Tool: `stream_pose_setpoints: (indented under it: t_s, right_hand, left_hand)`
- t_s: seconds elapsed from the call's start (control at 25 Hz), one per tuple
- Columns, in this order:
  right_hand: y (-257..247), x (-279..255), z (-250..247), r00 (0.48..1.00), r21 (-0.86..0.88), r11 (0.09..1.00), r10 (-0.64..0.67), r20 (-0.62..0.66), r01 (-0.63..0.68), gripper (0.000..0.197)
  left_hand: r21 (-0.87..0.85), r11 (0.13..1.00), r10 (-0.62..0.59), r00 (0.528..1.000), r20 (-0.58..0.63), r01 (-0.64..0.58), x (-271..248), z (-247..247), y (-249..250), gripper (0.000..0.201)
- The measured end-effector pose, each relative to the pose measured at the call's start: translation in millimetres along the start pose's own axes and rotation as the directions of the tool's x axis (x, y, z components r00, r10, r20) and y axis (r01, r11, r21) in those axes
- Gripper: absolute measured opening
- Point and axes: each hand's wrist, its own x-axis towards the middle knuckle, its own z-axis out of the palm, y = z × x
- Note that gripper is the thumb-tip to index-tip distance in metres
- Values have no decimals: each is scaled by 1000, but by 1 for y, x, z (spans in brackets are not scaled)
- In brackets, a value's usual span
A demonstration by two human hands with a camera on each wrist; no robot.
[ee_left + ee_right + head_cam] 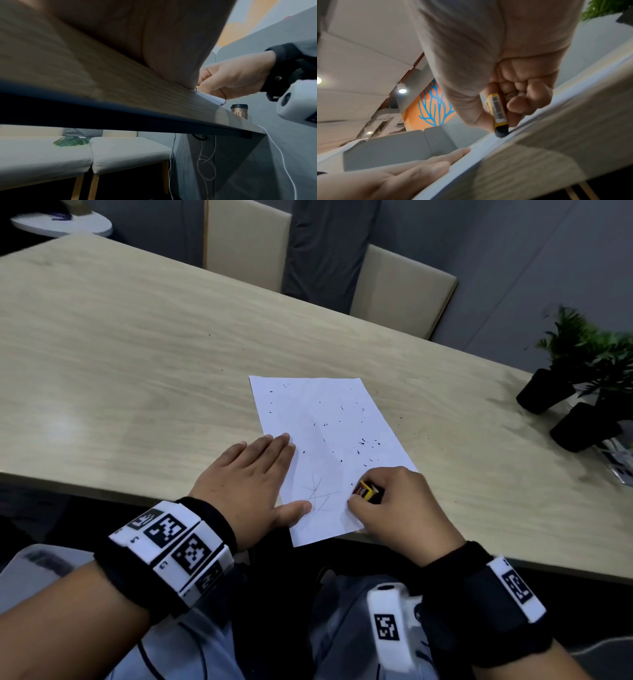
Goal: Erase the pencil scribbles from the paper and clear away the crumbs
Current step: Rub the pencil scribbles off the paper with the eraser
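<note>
**Eraser on the paper, near edge of a long wooden table**

A white sheet of paper (329, 453) lies on a long table (137, 354) with a pale wood-grain top, close to the edge nearest the person; one near corner reaches over that edge. The left hand (255, 484) lies flat on the left side of the sheet, its fingers straight and together, the thumb spread toward the pencil scribbles (317, 494). These thin grey crossed lines are in the near part of the sheet, between the two hands. The right hand (397, 505) is curled round an eraser (364, 491) in a yellow sleeve, pinching it between thumb and fingers. In the right wrist view the dark tip of the eraser touches the paper. Many small dark crumbs (363, 441) are scattered over the middle and far part of the sheet, and a few lie on the table just beside its right edge.

Two beige chair backs (400, 289) stand against the far side of the table, before a grey wall. Two plants in black pots (544, 392) stand near the right end of the table. The left wrist view shows a copper-coloured tumbler (239, 111) with a dark lid further along the table, and white cables hanging under it. The right wrist view shows an orange wall painting (429, 108) with blue branches and round ceiling lamps.
</note>
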Motion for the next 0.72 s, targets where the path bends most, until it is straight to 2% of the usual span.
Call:
stream_pose_setpoints:
  t_s: [0.12,0.2,0.36,0.48,0.6,0.72]
  right_hand:
    - [11,6,-11,995,-19,996,90,-52,-91,11]
    - [12,8,-17,992,64,992,113,-63,-109,10]
    - [-9,15,-6,996,217,976,43,-74,-26,22]
    - [-20,17,13,997,88,994,-64,-33,66,28]
    - [-14,21,12,997,-35,999,-42,-64,40,32]
    - [-12,24,5,995,-85,996,-22,-96,14,32]
  left_hand:
    - [-13,1000,-6,1000,-27,6,-1,3,0,107]
    - [-26,1000,-6,999,-49,5,-2,4,1,102]
    - [-50,999,-19,999,-36,18,-4,2,3,105]
    - [-38,999,-24,999,-22,23,-3,2,4,108]
    - [-43,999,-24,1000,-10,23,-1,2,4,108]
    - [-41,999,-27,1000,-11,26,0,3,4,109]
